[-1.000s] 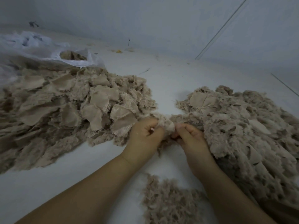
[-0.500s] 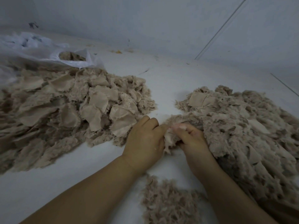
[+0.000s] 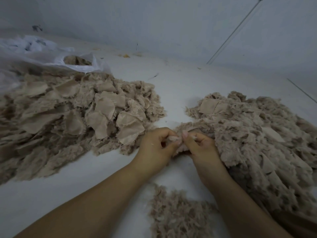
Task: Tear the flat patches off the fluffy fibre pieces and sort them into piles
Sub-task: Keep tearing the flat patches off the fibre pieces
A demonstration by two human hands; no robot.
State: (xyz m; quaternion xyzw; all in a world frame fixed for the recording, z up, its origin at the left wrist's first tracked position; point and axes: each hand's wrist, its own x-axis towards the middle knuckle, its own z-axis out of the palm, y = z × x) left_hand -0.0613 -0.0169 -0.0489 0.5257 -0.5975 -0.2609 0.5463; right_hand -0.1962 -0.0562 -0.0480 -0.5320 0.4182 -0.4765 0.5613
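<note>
Hands meet at the centre of the white table, where you work one fibre piece between them. Your left hand is curled, thumb and fingertips pinching the piece's pale edge; your right hand pinches it from the other side, knuckles up, so the two grips sit almost touching, apparently placed that close so a pull would tear the patch from the fluff rather than stretch it. The piece lies between the two thumbs and trails down under your right palm, its far end touching the right pile, a mound of mostly fluffy pieces that looks like the unsorted stock, kept within your right hand's reach. Left pile, well apart across a bare strip of table, shows many flat patches on top, seemingly the torn-off ones. Near pile, small and all fluff, sits between your forearms, probably for stripped fibre. Plastic bag, open with more fibre inside, lies behind the left pile by the wall. Whether the patch has begun to separate cannot be told.
</note>
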